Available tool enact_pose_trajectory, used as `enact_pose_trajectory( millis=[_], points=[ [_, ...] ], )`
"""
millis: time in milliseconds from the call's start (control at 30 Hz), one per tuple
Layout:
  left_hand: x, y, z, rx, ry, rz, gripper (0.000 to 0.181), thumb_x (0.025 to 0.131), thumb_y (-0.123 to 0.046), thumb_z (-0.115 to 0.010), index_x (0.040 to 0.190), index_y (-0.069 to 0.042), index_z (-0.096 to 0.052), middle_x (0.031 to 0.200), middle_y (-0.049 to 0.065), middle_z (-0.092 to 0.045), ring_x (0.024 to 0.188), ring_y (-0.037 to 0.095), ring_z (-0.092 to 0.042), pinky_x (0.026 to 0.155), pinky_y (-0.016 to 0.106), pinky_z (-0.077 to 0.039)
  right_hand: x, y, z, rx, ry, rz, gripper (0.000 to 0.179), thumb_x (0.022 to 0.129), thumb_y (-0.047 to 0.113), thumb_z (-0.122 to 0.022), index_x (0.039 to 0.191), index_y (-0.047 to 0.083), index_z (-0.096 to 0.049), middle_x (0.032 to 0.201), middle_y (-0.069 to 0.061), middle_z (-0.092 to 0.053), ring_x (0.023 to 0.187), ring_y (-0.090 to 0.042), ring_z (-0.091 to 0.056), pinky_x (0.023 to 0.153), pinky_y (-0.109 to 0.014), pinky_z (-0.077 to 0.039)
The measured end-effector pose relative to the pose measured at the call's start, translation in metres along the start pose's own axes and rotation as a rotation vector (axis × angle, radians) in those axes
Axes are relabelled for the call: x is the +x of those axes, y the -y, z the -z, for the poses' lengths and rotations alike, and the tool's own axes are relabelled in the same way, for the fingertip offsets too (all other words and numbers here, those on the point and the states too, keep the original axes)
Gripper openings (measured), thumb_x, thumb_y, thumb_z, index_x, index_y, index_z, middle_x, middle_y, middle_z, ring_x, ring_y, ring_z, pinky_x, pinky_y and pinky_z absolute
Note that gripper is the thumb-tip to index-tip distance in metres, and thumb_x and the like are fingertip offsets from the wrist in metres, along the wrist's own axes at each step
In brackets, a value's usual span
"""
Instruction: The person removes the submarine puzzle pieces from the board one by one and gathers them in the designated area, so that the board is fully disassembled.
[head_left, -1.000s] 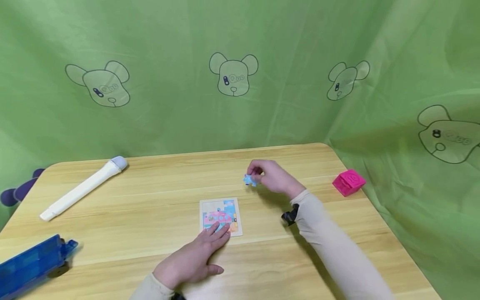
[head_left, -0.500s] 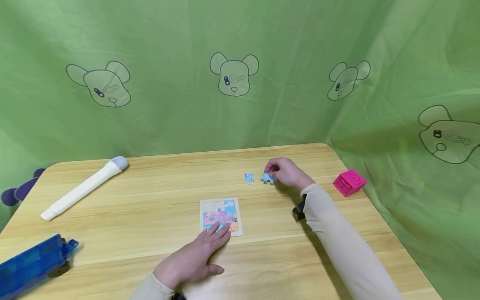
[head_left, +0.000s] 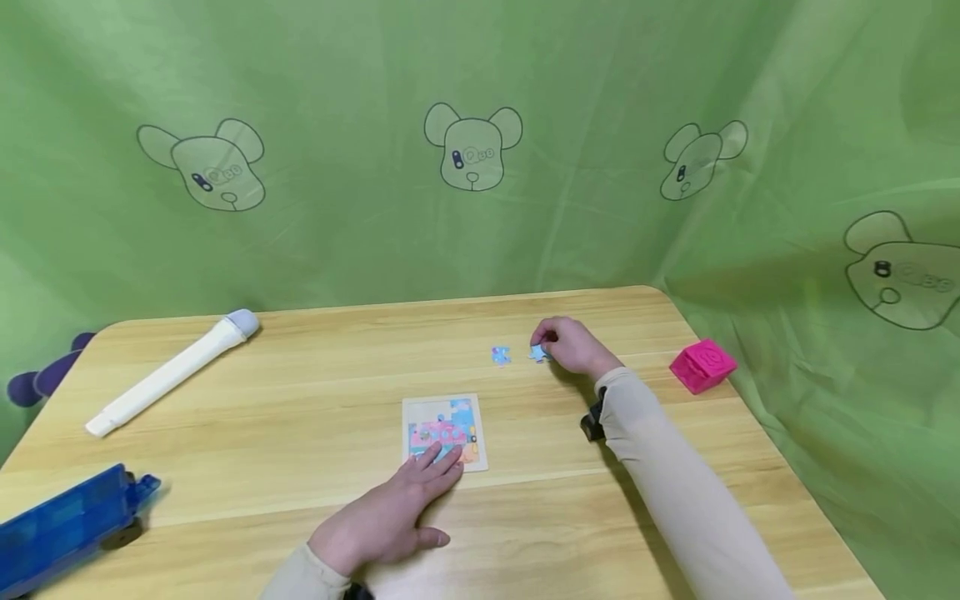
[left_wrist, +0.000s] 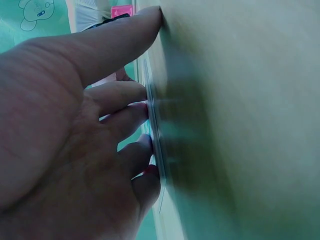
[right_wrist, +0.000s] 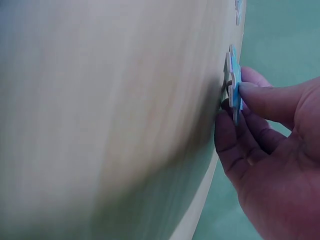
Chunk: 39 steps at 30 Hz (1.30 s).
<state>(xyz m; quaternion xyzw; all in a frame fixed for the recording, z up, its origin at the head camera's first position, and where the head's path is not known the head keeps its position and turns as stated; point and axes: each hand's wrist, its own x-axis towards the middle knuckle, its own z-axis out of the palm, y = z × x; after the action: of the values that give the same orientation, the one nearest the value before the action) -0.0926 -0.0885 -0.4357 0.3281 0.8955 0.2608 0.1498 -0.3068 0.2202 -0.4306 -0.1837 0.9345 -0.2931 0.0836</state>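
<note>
My left hand (head_left: 397, 512) lies with straight fingers on the lower edge of a small white-framed jigsaw puzzle (head_left: 482, 460). Pink, blue and orange pieces fill most of its tray, while the upper left shows bare backing. Further back on the table, my right hand (head_left: 573, 343) pinches a light-blue puzzle piece (head_left: 537, 353) between thumb and fingers. In the right wrist view the thumb presses the face of that puzzle piece (right_wrist: 235, 90), which stands on edge relative to the camera, close over the wood. Another blue puzzle piece (head_left: 501, 355) lies flat just left of it.
A white toy microphone (head_left: 172, 372) lies at the back left of the wooden table (head_left: 315, 367). The blue see-through toy truck part (head_left: 63, 529) sits at the front left. Near the right edge is a pink cube (head_left: 702, 366). A green curtain (head_left: 337, 250) hangs behind.
My right hand has moved right along the table, leaving one blue puzzle piece lying flat and holding another. My left hand has stayed on the puzzle. The head view has shifted slightly.
</note>
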Motion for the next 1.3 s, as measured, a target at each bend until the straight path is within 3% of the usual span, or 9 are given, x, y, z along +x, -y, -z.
enact_pose_trajectory(
  millis=[367,500,700,933,1100,1300],
  points=[
    [0.001,0.001,-0.001,0.000,0.001,-0.001,0.079,0.086,-0.027,-0.076,0.151,-0.004,-0.037,0.162,0.003,-0.019,0.147,0.030,-0.012,0.115,0.052,-0.023,-0.004,0.002,0.002,-0.011,-0.020,-0.059,0.012,0.096,0.000,-0.056,0.104,-0.002,-0.065,0.099,-0.014,-0.060,0.094,-0.029,-0.056,0.087,-0.043,-0.049],
    [0.001,0.000,0.000,0.005,0.002,-0.002,0.079,0.086,-0.028,-0.075,0.151,-0.004,-0.037,0.162,0.003,-0.019,0.147,0.030,-0.012,0.114,0.052,-0.023,-0.009,0.010,0.000,-0.001,-0.040,-0.040,0.014,0.097,0.004,-0.058,0.107,-0.003,-0.064,0.102,-0.014,-0.058,0.094,-0.029,-0.056,0.085,-0.042,-0.050],
    [0.001,0.000,0.001,0.015,0.003,-0.014,0.078,0.086,-0.028,-0.076,0.150,-0.002,-0.038,0.162,0.005,-0.019,0.147,0.031,-0.012,0.115,0.051,-0.021,-0.020,0.045,-0.009,0.028,-0.031,0.106,0.016,0.094,-0.001,-0.059,0.108,-0.003,-0.065,0.104,-0.014,-0.060,0.096,-0.028,-0.058,0.089,-0.044,-0.051],
    [0.000,0.001,0.002,0.015,0.008,-0.008,0.078,0.087,-0.029,-0.075,0.150,-0.003,-0.038,0.162,0.004,-0.019,0.147,0.031,-0.012,0.114,0.052,-0.023,-0.034,0.088,-0.035,-0.024,0.114,0.284,0.020,0.091,0.001,-0.065,0.109,0.005,-0.071,0.105,-0.004,-0.063,0.098,-0.023,-0.060,0.088,-0.039,-0.051],
    [0.000,0.001,0.002,0.005,0.009,-0.012,0.078,0.087,-0.028,-0.075,0.150,-0.002,-0.038,0.161,0.005,-0.020,0.147,0.031,-0.012,0.115,0.052,-0.021,-0.035,0.104,-0.055,-0.085,0.193,0.336,0.014,0.091,0.008,-0.069,0.104,0.009,-0.073,0.099,0.002,-0.060,0.089,-0.015,-0.057,0.081,-0.031,-0.049],
    [0.000,0.000,0.002,-0.004,0.000,-0.030,0.077,0.086,-0.027,-0.076,0.149,-0.001,-0.039,0.160,0.008,-0.023,0.147,0.032,-0.013,0.115,0.051,-0.021,-0.034,0.111,-0.068,-0.134,0.238,0.341,0.013,0.090,0.008,-0.071,0.103,0.009,-0.072,0.096,0.002,-0.058,0.087,-0.013,-0.054,0.080,-0.029,-0.049]
  ],
)
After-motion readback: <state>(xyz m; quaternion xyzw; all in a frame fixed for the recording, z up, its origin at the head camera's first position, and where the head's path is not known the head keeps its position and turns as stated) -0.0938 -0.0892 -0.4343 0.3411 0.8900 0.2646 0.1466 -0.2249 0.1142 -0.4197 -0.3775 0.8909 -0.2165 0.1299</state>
